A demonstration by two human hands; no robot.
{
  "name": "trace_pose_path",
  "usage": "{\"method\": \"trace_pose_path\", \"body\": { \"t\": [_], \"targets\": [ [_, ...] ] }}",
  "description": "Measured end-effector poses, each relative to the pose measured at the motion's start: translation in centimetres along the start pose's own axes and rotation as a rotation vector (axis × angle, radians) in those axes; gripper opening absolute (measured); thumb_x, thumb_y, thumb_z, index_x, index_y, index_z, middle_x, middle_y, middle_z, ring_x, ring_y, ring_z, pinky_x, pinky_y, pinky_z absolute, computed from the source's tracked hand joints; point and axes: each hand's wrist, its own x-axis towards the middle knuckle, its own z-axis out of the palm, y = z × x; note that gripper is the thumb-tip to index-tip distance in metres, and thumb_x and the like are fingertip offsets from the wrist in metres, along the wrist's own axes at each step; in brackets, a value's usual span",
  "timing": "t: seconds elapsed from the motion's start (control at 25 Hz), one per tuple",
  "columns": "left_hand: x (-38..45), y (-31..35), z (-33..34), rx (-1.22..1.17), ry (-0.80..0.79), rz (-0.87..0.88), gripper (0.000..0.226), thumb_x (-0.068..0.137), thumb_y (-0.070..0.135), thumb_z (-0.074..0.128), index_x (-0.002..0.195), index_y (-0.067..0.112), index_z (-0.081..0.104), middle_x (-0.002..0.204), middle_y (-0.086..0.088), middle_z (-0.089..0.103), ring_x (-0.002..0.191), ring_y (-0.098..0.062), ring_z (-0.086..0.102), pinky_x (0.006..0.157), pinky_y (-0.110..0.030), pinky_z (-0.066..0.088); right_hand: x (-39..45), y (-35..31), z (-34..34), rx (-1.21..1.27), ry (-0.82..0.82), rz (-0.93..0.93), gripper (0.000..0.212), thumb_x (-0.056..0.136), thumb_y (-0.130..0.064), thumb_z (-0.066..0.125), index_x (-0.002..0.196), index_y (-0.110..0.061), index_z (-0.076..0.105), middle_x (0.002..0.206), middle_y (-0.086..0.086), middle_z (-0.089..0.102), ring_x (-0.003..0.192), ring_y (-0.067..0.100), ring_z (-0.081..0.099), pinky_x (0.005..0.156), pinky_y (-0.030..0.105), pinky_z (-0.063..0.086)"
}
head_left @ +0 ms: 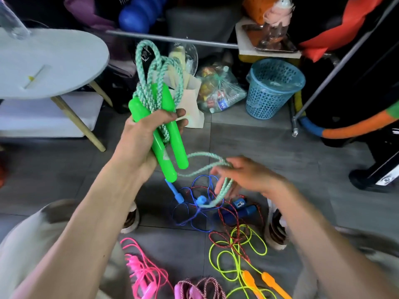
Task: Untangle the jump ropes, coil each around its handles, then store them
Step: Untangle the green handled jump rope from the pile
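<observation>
My left hand (pixel 142 134) grips the two bright green handles (pixel 166 145) of a jump rope, held up over the floor. Loops of its green-and-white braided rope (pixel 151 67) stand above the handles. The loose end of that rope (pixel 224 190) runs down to my right hand (pixel 244 175), whose curled fingers hold it, blurred by motion. On the floor below lie a tangled blue rope (pixel 194 210) with blue handles, a red rope (pixel 228 231), a yellow-green rope (pixel 241 251) with orange handles, a pink rope (pixel 142 270) and a coiled pink-and-white rope (pixel 200 288).
A round white table (pixel 49 61) stands at the left. A blue mesh basket (pixel 272 87) and a plastic bag of rubbish (pixel 218 89) sit at the back. A metal rack leg (pixel 295 124) is at the right. My shoes (pixel 276 231) flank the ropes on grey tiles.
</observation>
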Motion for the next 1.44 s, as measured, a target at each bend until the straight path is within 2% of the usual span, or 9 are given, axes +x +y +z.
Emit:
{"method": "trace_pose_path", "body": {
  "t": [0.2,0.4,0.48,0.68,0.88,1.04,1.12,1.24,1.44],
  "targets": [
    [-1.9,-1.9,1.6,0.557,-0.268,-0.006,0.025,0.069,-0.007,0.072,0.091,0.002,0.066,0.075,-0.013,0.066,0.057,-0.019,0.058,0.041,-0.018,0.043,-2.8,-5.1,-1.7,0.623,0.183,-0.287,0.022,0.099,-0.017,0.042,0.089,-0.005,0.059,0.058,0.011,0.067,0.04,0.021,0.056,0.039,0.024,0.047],
    [-2.8,-3.7,2.8,0.364,-0.465,-0.169,0.04,0.061,-0.004,0.071,0.097,0.012,0.071,0.098,-0.017,0.072,0.092,-0.027,0.067,0.085,-0.036,0.053,-3.3,-6.2,-1.8,0.745,0.234,-0.367,0.03,0.094,-0.025,0.052,0.082,0.003,0.055,0.052,0.007,0.055,0.035,0.019,0.045,0.034,0.022,0.038],
    [-3.1,-3.7,3.0,0.313,-0.515,-0.201,0.039,0.062,-0.007,0.068,0.091,0.019,0.074,0.094,-0.016,0.073,0.087,-0.027,0.069,0.08,-0.037,0.055,-3.5,-6.2,-1.9,0.748,0.258,-0.356,0.031,0.097,-0.024,0.051,0.074,-0.004,0.055,0.054,0.006,0.056,0.036,0.02,0.046,0.034,0.022,0.039],
    [-2.9,-3.0,3.1,0.047,-0.256,-0.265,0.027,0.056,0.0,0.064,0.08,0.011,0.069,0.072,-0.007,0.065,0.06,-0.023,0.063,0.053,-0.032,0.055,-3.1,-5.7,-1.9,0.938,0.309,-0.251,0.041,0.088,-0.048,0.052,0.094,-0.01,0.064,0.078,0.007,0.066,0.056,0.022,0.06,0.049,0.03,0.052],
    [-1.8,-1.7,3.0,-0.245,-0.018,-0.159,0.006,0.077,0.009,0.056,0.079,0.01,0.062,0.065,-0.001,0.063,0.056,-0.018,0.063,0.06,-0.027,0.056,-1.5,-2.9,5.2,0.877,0.658,0.088,0.023,0.095,-0.008,0.047,0.074,-0.011,0.054,0.059,0.005,0.052,0.035,0.016,0.043,0.037,0.021,0.037],
    [-1.5,-1.1,3.0,-0.344,0.083,-0.071,0.01,0.09,0.009,0.05,0.086,0.01,0.059,0.069,0.0,0.066,0.058,-0.016,0.065,0.066,-0.028,0.057,-1.2,-0.4,9.7,0.821,0.405,0.34,0.007,0.088,-0.008,0.057,0.091,-0.014,0.058,0.089,0.005,0.064,0.058,0.017,0.057,0.045,0.026,0.048],
    [-1.5,-1.1,3.0,-0.388,0.082,-0.083,0.008,0.09,0.009,0.052,0.088,0.009,0.059,0.072,-0.001,0.066,0.064,-0.018,0.066,0.07,-0.031,0.058,-0.1,0.4,11.6,0.796,0.209,0.325,0.029,0.087,-0.009,0.062,0.114,-0.018,0.059,0.112,0.0,0.063,0.079,0.017,0.062,0.056,0.031,0.054],
    [-1.7,-1.5,2.9,-0.393,0.044,-0.106,0.009,0.087,0.01,0.054,0.094,0.009,0.059,0.08,-0.003,0.067,0.085,-0.025,0.062,0.076,-0.035,0.057,2.4,0.8,13.2,0.823,0.221,0.189,0.054,0.085,-0.007,0.068,0.132,-0.024,0.049,0.127,-0.005,0.055,0.086,0.013,0.062,0.068,0.034,0.055],
    [-1.1,-1.4,2.9,-0.415,0.087,-0.119,0.008,0.09,0.009,0.052,0.092,0.008,0.06,0.074,-0.003,0.065,0.063,-0.02,0.065,0.067,-0.03,0.057,3.8,1.9,12.6,0.541,0.413,0.2,0.019,0.087,-0.021,0.069,0.102,-0.026,0.059,0.081,-0.004,0.058,0.057,0.007,0.049,0.043,0.023,0.045]
  ]
}}
